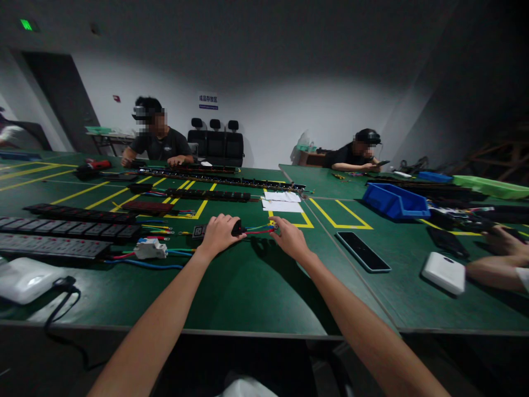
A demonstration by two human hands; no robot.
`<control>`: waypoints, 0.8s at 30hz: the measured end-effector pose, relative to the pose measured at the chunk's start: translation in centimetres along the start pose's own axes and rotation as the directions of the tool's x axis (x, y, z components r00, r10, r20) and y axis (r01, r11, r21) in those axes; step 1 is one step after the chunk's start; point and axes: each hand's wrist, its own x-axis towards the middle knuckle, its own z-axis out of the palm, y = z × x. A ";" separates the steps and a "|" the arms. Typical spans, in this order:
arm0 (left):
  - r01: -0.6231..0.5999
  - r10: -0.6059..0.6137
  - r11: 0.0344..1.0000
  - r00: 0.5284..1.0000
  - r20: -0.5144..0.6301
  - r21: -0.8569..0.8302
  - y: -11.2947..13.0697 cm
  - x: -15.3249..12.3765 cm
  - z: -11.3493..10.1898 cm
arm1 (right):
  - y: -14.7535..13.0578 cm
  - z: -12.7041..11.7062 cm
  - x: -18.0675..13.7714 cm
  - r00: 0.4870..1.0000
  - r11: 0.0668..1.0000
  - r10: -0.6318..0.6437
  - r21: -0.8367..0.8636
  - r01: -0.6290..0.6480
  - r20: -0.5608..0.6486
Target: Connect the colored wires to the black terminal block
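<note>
On the green desk [248, 286], the left hand [218, 234] grips a small black part [237, 227]. Its coloured wires [260, 229] reach the right hand [291, 238], which pinches their ends.

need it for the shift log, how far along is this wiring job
Looks done: several power strips lie lined up at the left. In hand: the left hand grips a small black part while the right hand pinches its coloured wires. Seemingly left: a white circuit breaker with loose wire ends and a blue wire lie unconnected on the green table.
</note>
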 end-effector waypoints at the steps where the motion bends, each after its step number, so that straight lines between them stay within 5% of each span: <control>1: -0.002 0.002 1.000 1.000 0.000 0.001 0.0 0.0 0.0 | 0.1 0.1 0.0 1.000 1.000 0.009 0.012 -0.009 -0.002; 12: -0.007 0.007 1.000 1.000 -0.004 0.013 0.0 -0.1 0.2 | 0.6 0.5 0.4 1.000 0.984 -0.023 0.178 0.026 -0.019; 24: -0.016 0.016 1.000 1.000 -0.019 -0.018 0.3 -0.1 -0.1 | 0.9 0.0 0.1 0.997 0.997 -0.072 0.003 0.072 0.022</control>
